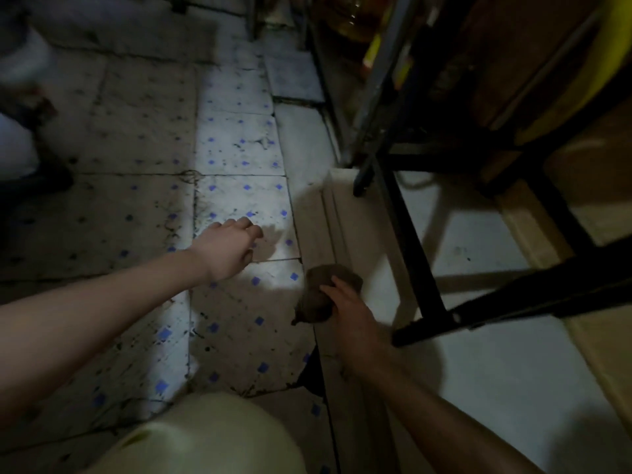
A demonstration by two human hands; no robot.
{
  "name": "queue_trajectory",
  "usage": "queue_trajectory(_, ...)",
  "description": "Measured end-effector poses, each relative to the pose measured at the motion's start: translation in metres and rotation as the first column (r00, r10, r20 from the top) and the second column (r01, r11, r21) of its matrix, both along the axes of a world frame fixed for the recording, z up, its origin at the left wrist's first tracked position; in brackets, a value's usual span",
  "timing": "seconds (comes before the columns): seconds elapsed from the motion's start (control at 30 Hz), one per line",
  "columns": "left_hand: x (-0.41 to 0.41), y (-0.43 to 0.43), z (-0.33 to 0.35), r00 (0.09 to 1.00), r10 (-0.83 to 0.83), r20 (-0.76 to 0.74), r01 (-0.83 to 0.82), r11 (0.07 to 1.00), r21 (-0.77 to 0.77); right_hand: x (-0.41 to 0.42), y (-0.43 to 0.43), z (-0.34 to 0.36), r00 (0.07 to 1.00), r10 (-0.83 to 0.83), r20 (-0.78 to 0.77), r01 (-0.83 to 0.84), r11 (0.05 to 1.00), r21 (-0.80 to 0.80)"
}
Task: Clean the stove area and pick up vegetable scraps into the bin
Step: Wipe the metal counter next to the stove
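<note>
My left hand [228,248] reaches down over the lit, stained floor tiles [239,193] with blue dots; its fingers are curled downward and I cannot see whether anything is pinched in them. My right hand [349,313] is lower and to the right, by a pale raised ledge [345,234], and grips a crumpled brown cloth [325,295]. No vegetable scraps or bin are clearly visible; the floor shows only dark specks.
A black metal stand frame [410,254] rises at the right over a white surface [478,268]. Yellow containers [574,80] and cardboard sit behind it. A pale rounded shape [212,436] fills the bottom centre. A blurred person's leg [20,145] stands at far left.
</note>
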State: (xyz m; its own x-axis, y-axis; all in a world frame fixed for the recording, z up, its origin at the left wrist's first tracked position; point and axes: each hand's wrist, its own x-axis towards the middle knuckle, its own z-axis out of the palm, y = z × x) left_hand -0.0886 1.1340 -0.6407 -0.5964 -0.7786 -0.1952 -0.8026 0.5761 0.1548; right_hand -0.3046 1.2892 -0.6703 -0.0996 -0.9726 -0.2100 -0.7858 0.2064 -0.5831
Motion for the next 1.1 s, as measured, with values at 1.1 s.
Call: queue_trajectory(1.1, 0.119, -0.076, 0.463, 0.919, 0.379, -0.105, -0.369, 0.924, 0.100, 0.129, -0.139, 0.471, 0.980, -0.162, -0.116, 0.145, 0.979, -0.140)
